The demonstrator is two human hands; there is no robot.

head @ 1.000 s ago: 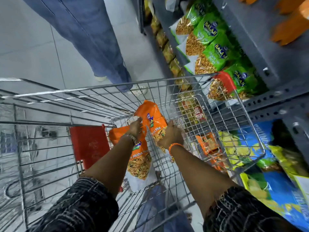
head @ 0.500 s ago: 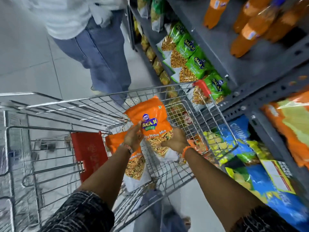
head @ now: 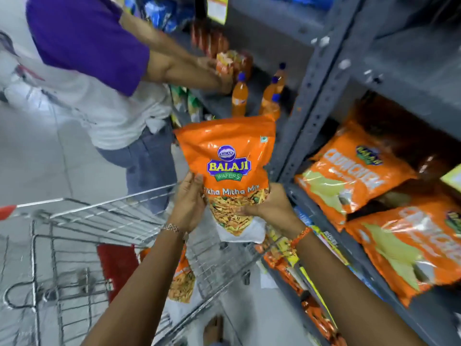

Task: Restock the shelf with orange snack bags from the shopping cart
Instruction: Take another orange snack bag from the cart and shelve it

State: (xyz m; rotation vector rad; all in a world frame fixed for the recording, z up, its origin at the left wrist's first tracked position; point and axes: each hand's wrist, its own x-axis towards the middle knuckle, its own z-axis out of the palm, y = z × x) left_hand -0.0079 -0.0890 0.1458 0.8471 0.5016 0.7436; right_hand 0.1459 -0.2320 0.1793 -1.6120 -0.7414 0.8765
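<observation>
Left hand (head: 188,204): metal chain bracelet at wrist. Right hand (head: 273,208): orange thread band at wrist. Forearms bare. Bare foot at 6 o'clock.

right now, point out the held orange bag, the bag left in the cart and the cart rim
held orange bag (head: 228,156), head view, on the logo panel
bag left in the cart (head: 182,280), head view, on its lower printed part
cart rim (head: 112,201), head view, on the top wire

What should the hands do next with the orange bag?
Probably carry the orange snack bag right, toward the shelf. Both the left hand and right hand hold it upright above the cart, and similar orange bags lie there.
</observation>
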